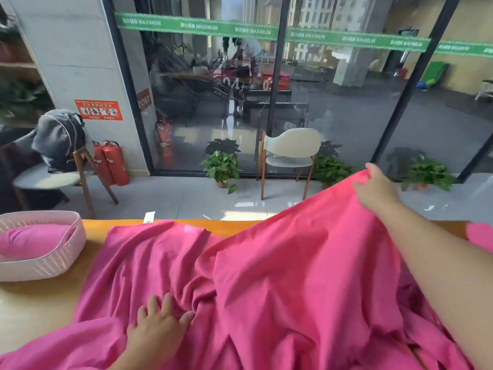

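Left hand (157, 324): lies flat, fingers spread and straight, and presses on a bunched patch of the pink cloth (280, 263) near the counter's near edge.
Right hand (376, 188): raised at arm's length and grips the far edge of the cloth, with the fabric folded over under the thumb.
Cloth texture: thin, matte woven fabric in a strong pink. It is soft enough to gather into deep creases between the two hands.
Cloth shape: it rises in a smooth, tent-like slope to the right hand. The rest sprawls flat and wrinkled across the counter and spills off the near side.
Counter (34, 297): smooth, pale, warm-toned wood with a straight far edge, bare at the left of the cloth.
Basket (45, 263): pale pink, rounded and oblong, with a woven-patterned wall. It stands on the counter's left end, apart from the cloth.
Cushion (29, 240): plump, the same pink, and it lies inside the basket.
White tag (149, 217): a small slip at the counter's far edge, just beyond the cloth.
Chair (290, 150): curved cream back and seat on slim wooden legs, standing on the glossy tiled floor by the glass wall.
Potted plants (222, 166): leafy green, on either side of the chair.
Fire extinguishers (114, 162): red cylinders against the grey concrete pillar.
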Demonstrator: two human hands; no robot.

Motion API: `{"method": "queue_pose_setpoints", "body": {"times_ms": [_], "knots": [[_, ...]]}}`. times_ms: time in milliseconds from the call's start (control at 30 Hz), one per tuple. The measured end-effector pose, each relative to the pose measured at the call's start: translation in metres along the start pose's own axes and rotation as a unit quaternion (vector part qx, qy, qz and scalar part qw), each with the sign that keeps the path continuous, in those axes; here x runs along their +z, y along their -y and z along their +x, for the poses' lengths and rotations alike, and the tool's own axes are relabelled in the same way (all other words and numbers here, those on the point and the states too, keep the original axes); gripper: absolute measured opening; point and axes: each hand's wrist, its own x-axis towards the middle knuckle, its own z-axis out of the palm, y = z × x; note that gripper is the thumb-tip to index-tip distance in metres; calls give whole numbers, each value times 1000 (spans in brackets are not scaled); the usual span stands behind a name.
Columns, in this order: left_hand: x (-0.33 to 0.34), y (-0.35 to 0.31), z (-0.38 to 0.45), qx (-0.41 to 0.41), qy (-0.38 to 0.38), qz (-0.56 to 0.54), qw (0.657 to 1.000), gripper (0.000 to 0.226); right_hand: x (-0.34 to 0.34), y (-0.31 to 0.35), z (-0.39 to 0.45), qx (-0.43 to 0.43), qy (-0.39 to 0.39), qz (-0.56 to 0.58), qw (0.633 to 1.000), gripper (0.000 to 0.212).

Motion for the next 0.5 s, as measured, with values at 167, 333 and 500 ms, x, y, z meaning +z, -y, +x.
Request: {"method": "queue_pose_setpoints", "body": {"times_ms": [167, 333, 500], "knots": [[-27, -1, -9, 4, 143, 109, 984, 69, 89, 4, -82, -28, 146, -179, 972, 56], [-52, 5, 12, 87, -17, 190, 978, 37, 166, 9, -198, -207, 193, -171, 944, 42], [-23, 40, 71, 28, -35, 15, 999, 70, 204, -14, -214, -122, 251, -167, 946, 66]]}}
